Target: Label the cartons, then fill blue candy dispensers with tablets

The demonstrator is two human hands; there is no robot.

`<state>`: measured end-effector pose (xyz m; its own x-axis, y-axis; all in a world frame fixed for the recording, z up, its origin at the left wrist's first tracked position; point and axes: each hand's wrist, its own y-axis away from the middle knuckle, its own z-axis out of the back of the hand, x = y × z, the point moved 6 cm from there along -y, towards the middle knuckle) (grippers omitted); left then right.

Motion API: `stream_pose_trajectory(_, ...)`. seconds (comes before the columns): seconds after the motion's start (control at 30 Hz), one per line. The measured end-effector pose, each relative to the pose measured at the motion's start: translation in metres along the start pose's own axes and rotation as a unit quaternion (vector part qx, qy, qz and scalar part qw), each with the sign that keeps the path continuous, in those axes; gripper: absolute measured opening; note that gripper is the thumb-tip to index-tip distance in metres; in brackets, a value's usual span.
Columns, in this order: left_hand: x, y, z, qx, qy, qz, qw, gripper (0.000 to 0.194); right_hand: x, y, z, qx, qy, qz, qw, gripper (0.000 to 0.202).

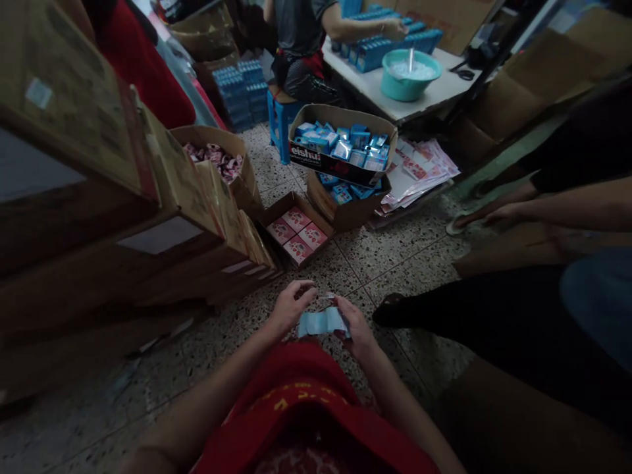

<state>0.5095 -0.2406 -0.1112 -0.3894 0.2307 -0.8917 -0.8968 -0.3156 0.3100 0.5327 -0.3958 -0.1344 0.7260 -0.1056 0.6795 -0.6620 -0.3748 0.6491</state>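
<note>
A light blue strip (320, 322), bent in folds, spans the space between my hands, low in the middle of the view. My right hand (351, 324) is closed on the strip's right end. Just above the strip, a small pale piece (326, 296) shows near my right fingertips. My left hand (293, 305) is up and left of the strip, its fingers curled and the thumb toward the pale piece; whether it pinches anything is too small to tell. Red cloth (301, 375) lies over my front below both hands.
An open carton with pink boxes (281, 232) sits ahead on the speckled floor. Behind it a black carton (340, 164) of blue packets rests on another carton. Tall cartons (182, 230) line the left. A turquoise basin (405, 89) stands on a table. People are ahead and right.
</note>
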Motion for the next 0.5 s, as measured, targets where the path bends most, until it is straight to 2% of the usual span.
stream_pose_trajectory(0.07,0.02,0.002,-0.006,0.076,0.123,0.1,0.984,0.038,-0.009,-0.001,-0.007,0.01,0.012,-0.01,1.0,0.033)
stream_pose_trajectory(0.1,0.029,0.005,-0.008,0.094,0.157,0.129,0.975,0.038,-0.015,-0.003,-0.011,0.015,0.022,-0.015,1.0,0.033)
stream_pose_trajectory(0.17,0.046,0.012,-0.006,0.086,0.169,0.143,0.971,0.032,-0.028,-0.006,-0.016,0.021,0.055,-0.014,0.998,0.034)
stream_pose_trajectory(0.23,0.062,0.021,0.0,0.042,0.12,0.125,0.984,0.026,-0.037,-0.011,-0.02,0.03,0.133,0.021,0.99,0.034)
stream_pose_trajectory(0.33,0.079,0.035,0.01,-0.043,0.013,0.093,0.995,0.019,-0.043,-0.018,-0.026,0.043,0.292,0.114,0.948,0.033)
stream_pose_trajectory(0.4,0.09,0.043,0.019,-0.108,-0.031,0.107,0.988,0.019,-0.045,-0.025,-0.027,0.042,0.371,0.148,0.916,0.037)
stream_pose_trajectory(0.5,0.109,0.047,0.035,-0.188,-0.056,0.148,0.969,0.019,-0.043,-0.047,-0.018,0.059,0.441,0.147,0.883,0.045)
